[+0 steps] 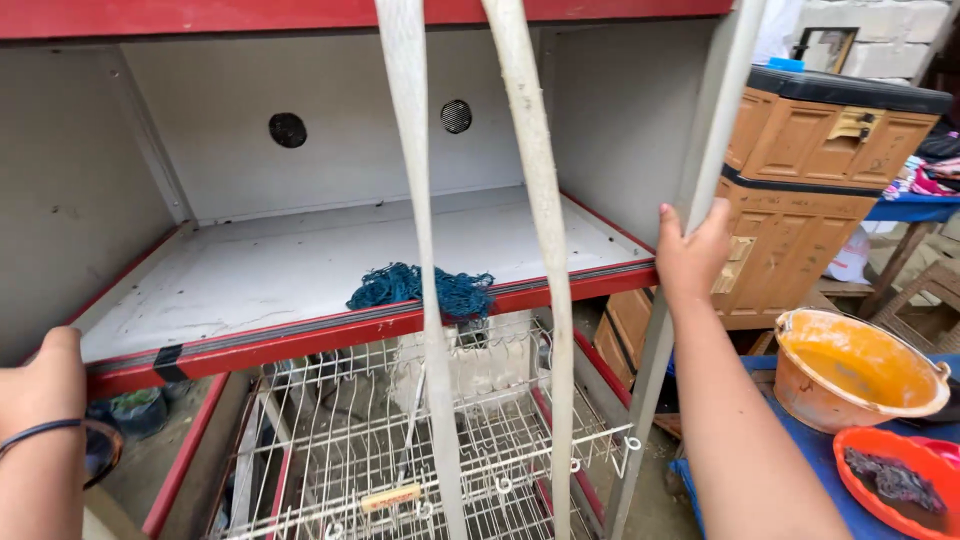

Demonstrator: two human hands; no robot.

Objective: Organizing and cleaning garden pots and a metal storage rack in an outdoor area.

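Right hand [692, 255] clamped on grey cabinet post [700, 170]. Left hand [45, 385] at near-left shelf [300, 270] edge, grip state indeterminate. Blue rag [420, 290] lies on shelf front.

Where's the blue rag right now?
In the head view, the blue rag lies bunched at the front edge of the grey shelf, near centre, behind the two pale straps and above the wire rack.
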